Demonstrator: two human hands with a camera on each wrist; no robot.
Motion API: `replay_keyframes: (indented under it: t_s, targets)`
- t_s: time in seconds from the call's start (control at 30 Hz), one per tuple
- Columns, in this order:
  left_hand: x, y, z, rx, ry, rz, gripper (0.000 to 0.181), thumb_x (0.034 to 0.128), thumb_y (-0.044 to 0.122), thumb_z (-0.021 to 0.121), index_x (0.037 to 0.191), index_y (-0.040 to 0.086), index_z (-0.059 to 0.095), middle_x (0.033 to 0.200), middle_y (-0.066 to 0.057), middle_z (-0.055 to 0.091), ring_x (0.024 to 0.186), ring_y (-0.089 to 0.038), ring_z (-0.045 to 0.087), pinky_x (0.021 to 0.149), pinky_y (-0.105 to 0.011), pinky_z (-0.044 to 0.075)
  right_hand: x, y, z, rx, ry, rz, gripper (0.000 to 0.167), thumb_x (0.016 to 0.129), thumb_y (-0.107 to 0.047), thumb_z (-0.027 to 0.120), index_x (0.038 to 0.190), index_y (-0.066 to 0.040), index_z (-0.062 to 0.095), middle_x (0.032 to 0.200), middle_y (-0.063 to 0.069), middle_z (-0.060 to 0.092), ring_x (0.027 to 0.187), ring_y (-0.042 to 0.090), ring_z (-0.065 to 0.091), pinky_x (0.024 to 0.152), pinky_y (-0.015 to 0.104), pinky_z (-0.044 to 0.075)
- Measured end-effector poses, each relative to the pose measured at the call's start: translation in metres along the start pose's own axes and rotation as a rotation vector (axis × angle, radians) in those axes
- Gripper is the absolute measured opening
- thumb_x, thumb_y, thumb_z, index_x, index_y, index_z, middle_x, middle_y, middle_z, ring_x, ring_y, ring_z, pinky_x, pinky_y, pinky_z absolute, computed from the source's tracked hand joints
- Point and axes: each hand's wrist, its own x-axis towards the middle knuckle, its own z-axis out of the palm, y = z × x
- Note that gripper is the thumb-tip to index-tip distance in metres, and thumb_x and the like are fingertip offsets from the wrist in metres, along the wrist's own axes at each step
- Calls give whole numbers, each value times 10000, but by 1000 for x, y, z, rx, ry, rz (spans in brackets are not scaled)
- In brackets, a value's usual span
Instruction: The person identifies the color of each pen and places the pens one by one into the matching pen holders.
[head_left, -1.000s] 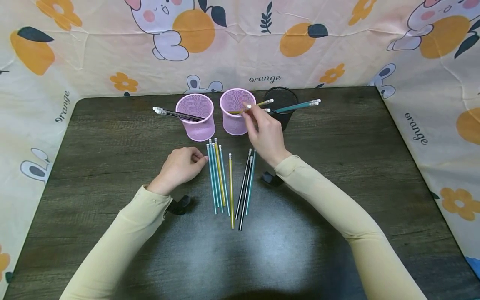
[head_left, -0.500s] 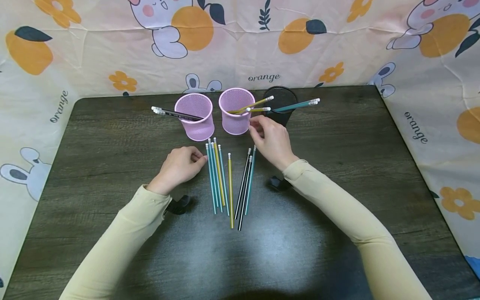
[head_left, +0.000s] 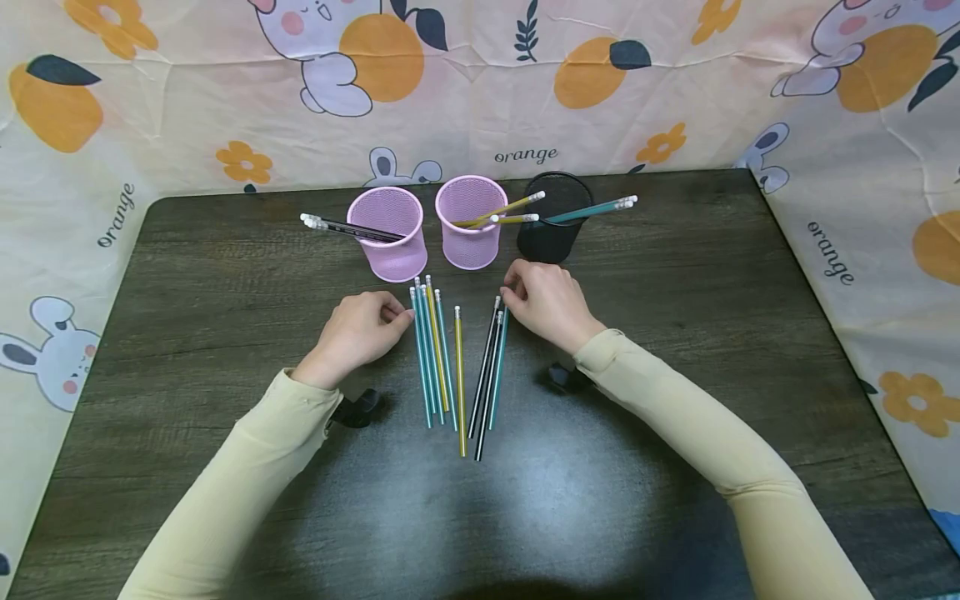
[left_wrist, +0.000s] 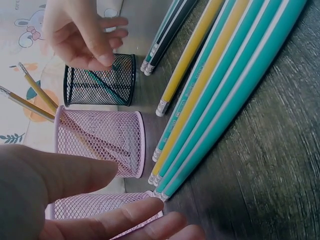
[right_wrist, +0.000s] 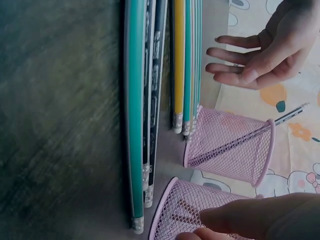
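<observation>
In the head view my left hand point(head_left: 360, 333) rests beside the eraser ends of a group of teal pencils point(head_left: 421, 358) with one yellow pencil among them. Its thumb point(left_wrist: 82, 172) and fingers are apart and hold nothing; whether a fingertip touches a pencil I cannot tell. My right hand point(head_left: 551, 302) is over the top end of another teal pencil point(right_wrist: 135, 125), holding nothing, its fingers loosely bent. That pencil lies along black pencils point(head_left: 487, 375). A single yellow pencil point(head_left: 460, 383) lies between the two groups.
Behind the hands stand a pink mesh cup point(head_left: 397, 254) with black pencils, a second pink mesh cup point(head_left: 471, 246) with yellow pencils, and a black mesh cup point(head_left: 547, 246) with teal pencils. A printed cloth point(head_left: 465, 92) hangs behind the dark wooden table point(head_left: 675, 333).
My right hand let go of a yellow pencil at the middle pink cup, where it now leans. The hand has come back down toward the black and teal pencils. The left hand stays put.
</observation>
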Motion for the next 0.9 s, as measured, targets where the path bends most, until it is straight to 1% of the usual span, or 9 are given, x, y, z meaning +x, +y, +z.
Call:
replay_keyframes:
  t_s: [0.1,0.27,0.43,0.67,0.9]
  targets:
    - [0,0,0,1,1,1,281,934,256,560,984,13,691,940,-123,715,845,-260,660,749,-417,485,-3,-1,1,-16,-33,1,107,884,-149,632,918,-53,664,689,28,617,584,177,564,524,339,436]
    - [0,0,1,-2,-2,6,280,935,255,560,982,14,694,936,-123,715,843,-261,658,745,-418,484,-8,-2,3,-39,-98,19,117,877,-162,643,907,-49,658,696,28,609,584,179,554,527,331,431]
    - [0,1,0,1,-2,6,281,935,256,559,983,15,694,936,-122,715,842,-262,655,742,-416,482,-10,-1,4,-51,-151,31,109,868,-156,647,851,-49,639,681,36,587,579,191,536,526,327,418]
    - [-1,2,0,2,0,9,275,930,249,558,982,15,694,935,-121,716,843,-266,656,742,-419,485,-13,0,7,-71,-189,37,175,868,-175,649,727,-97,580,641,25,557,563,203,512,514,346,409]
    - [-1,3,1,3,-2,13,272,929,252,568,975,17,696,927,-115,719,835,-258,657,729,-411,485,-13,-2,10,-74,-209,45,180,855,-217,683,765,-85,599,679,49,594,566,215,521,512,358,420]
